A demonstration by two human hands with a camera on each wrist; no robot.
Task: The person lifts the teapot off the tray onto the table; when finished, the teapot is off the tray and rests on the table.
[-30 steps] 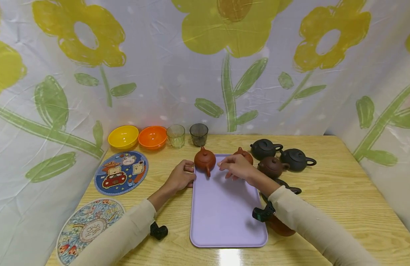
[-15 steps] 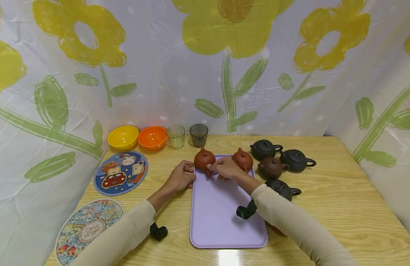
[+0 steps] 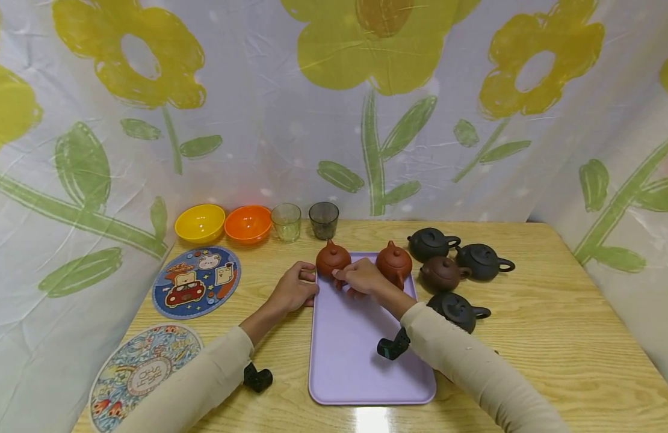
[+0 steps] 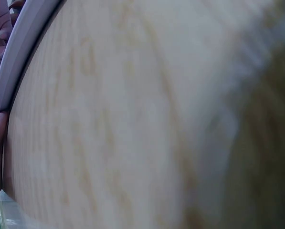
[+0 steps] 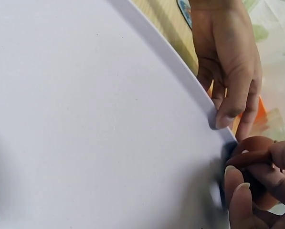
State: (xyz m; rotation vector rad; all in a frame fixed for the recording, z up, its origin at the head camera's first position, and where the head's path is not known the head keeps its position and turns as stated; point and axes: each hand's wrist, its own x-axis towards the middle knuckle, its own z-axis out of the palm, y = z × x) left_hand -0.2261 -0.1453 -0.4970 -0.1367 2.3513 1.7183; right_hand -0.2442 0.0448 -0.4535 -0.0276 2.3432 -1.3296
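Note:
A reddish-brown teapot (image 3: pixel 333 261) stands on the far left corner of the lilac tray (image 3: pixel 361 355), its spout pointing away. My right hand (image 3: pixel 363 278) pinches that teapot's handle (image 5: pixel 249 158) between thumb and fingers, as the right wrist view shows. At the tray's left rim, my left hand (image 3: pixel 294 287) grips the edge with its thumb on the rim; the fingers beneath are partly hidden. A second reddish-brown teapot (image 3: pixel 394 263) sits on the far right corner, handle toward me. In the left wrist view only a thumb beside the rim and blurred wood show.
Right of the tray are black teapots (image 3: pixel 482 261) and a dark brown teapot (image 3: pixel 440 274). At the back left stand a yellow bowl (image 3: pixel 201 224), an orange bowl (image 3: pixel 248 225), a clear glass (image 3: pixel 286 223) and a grey glass (image 3: pixel 324 221). Round placemats (image 3: pixel 197 281) lie left.
My right hand has moved left from beside the right reddish-brown teapot to the left one and taken its handle. My left hand has stayed at the tray's rim.

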